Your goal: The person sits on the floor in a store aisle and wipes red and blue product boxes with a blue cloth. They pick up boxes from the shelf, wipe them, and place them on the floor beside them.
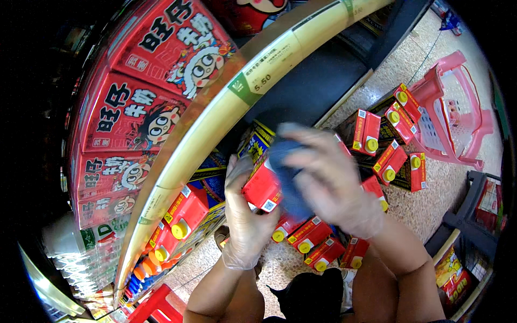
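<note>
In the middle, my left hand (241, 215), in a clear plastic glove, is closed round a red carton (263, 188). Against this carton lies a blue-grey cloth (290, 169), smeared by motion. My gloved right hand (336, 185) grips the cloth; its fingers are blurred. Past my right hand, several red and black cartons (392, 160) with yellow caps stand on the floor. More such cartons (311, 235) are grouped below my hands. Two similar cartons (186, 211) sit on the lower shelf at the left.
A curved shelf edge (215, 116) with price labels runs across the left. Red drink packs (132, 116) fill the shelf above it. At the right, a pink plastic stool (441, 116) rests on the speckled floor (406, 207). Snack bags (452, 274) lie on a rack at lower right.
</note>
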Demonstrator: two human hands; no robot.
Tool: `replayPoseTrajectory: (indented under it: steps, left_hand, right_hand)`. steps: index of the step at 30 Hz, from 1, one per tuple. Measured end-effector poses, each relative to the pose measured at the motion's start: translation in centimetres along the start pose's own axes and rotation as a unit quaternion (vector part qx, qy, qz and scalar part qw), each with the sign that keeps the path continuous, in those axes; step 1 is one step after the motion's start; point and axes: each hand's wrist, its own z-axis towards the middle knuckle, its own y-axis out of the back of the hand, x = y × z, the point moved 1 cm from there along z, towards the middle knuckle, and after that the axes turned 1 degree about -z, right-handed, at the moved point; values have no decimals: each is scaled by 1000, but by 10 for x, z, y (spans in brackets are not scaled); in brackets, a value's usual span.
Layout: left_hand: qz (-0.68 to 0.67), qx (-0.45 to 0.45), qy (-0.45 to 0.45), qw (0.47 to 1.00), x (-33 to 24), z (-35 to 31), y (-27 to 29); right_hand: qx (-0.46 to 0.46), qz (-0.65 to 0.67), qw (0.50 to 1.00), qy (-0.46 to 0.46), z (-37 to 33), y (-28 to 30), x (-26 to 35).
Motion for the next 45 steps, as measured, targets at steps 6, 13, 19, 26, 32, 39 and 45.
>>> replayPoseTrajectory:
  steps: [6,13,19,26,32,39,45]
  left_hand:
    - [-126,-54,164,977,-8,-5,-3]
    - [-79,-11,-31,996,-13,-2,22]
    - [-266,67,-70,959,-48,-9,90]
    - [-80,-67,144,984,-80,-72,160]
    - [-143,33,324,934,-96,-96,189]
    - [-268,411,260,832,-33,-120,184]
    - [-268,448,195,830,1,-150,120]
  right_hand:
    - [-80,165,973,-136,2,-26,-10]
    - [-99,386,835,-380,0,-25,-18]
    - [-187,488,750,-405,-11,-18,-24]
    - [-61,326,801,-498,12,-17,-18]
    - [12,-329,911,-249,66,-49,-117]
    - [211,-436,803,-346,67,-132,-137]
    - [310,-387,855,-153,43,-158,-115]
